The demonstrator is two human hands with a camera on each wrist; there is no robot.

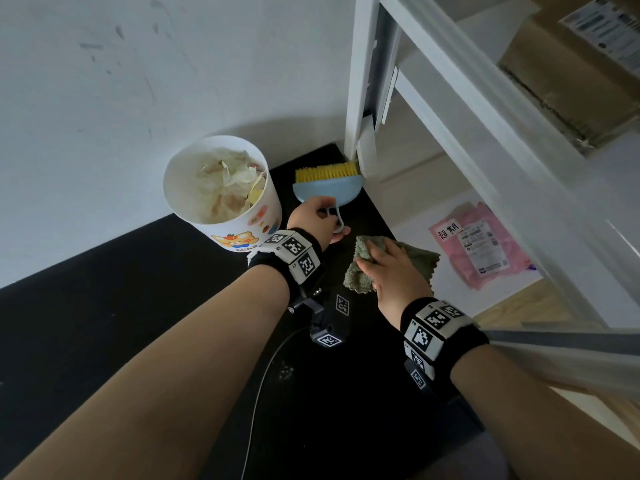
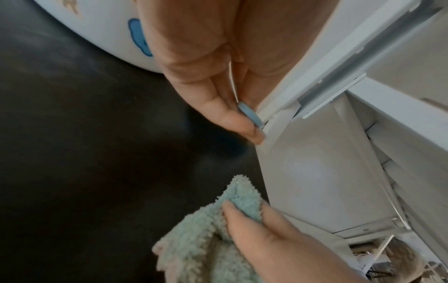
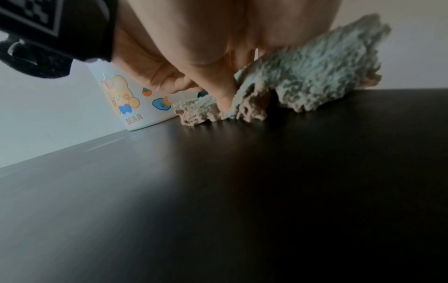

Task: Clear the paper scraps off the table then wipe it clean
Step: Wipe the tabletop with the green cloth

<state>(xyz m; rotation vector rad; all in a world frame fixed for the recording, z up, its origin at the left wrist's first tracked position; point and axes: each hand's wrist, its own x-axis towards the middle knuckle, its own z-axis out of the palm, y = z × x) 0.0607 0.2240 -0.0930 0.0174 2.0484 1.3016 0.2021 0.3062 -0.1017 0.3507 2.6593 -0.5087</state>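
A white bear-print bin [image 1: 221,188] full of crumpled paper scraps stands at the back of the black table [image 1: 104,306]. Beside it lies a light-blue dustpan [image 1: 327,190] with a yellow-bristled brush [image 1: 325,171] in it. My left hand [image 1: 323,213] pinches the dustpan's thin handle [image 2: 249,116]. Just to the right, my right hand [image 1: 370,258] lies on a fluffy green cloth [image 1: 360,275] on the table and bunches its edge between fingers and thumb [image 2: 242,220]. In the right wrist view the thumb digs into the cloth [image 3: 315,67], with the bin [image 3: 135,107] behind.
A white shelf post [image 1: 356,81] meets the table's back right corner, right behind the dustpan. A cardboard box [image 1: 571,74] sits on the shelf. A pink parcel bag [image 1: 481,244] lies beyond the table's right edge. A few pale specks [image 1: 285,370] dot the table near a cable [image 1: 266,375].
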